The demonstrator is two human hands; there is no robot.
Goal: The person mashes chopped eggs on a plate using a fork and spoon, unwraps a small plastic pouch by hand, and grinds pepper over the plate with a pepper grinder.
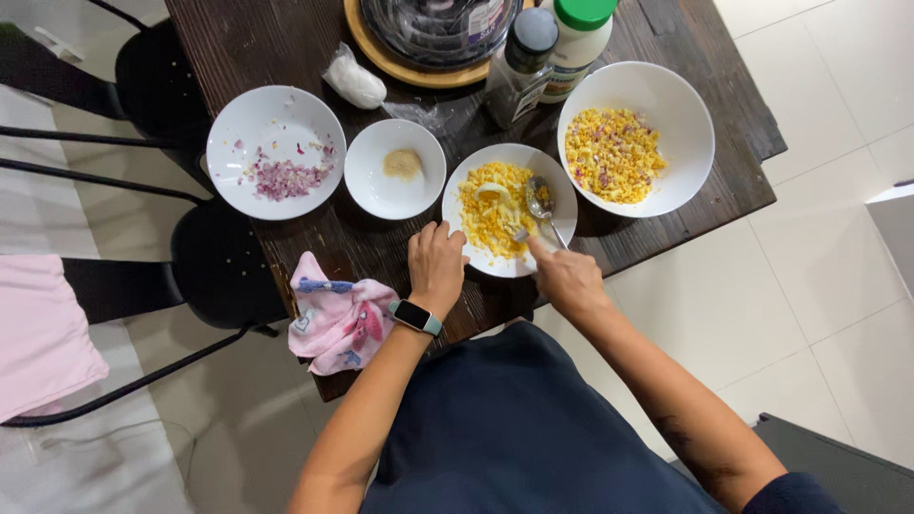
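My left hand (436, 265) rests at the near-left rim of a white plate (562, 205) of chopped yellow egg, fingers curled against it. My right hand (566, 277) grips the handle of a metal spoon (540, 200), whose bowl lies on the egg pieces in the plate. A large white bowl (681, 105) to the right holds a chopped egg mix with red bits. A smartwatch sits on my left wrist.
On the dark wooden table (286, 38) stand a small white bowl (376, 186) with tan powder, a white plate (257, 119) with chopped red onion, a green-capped bottle (577, 43), a grey-capped shaker (522, 62), a plastic-wrapped lump (354, 78) and a pink cloth (341, 324). Black chairs stand at left.
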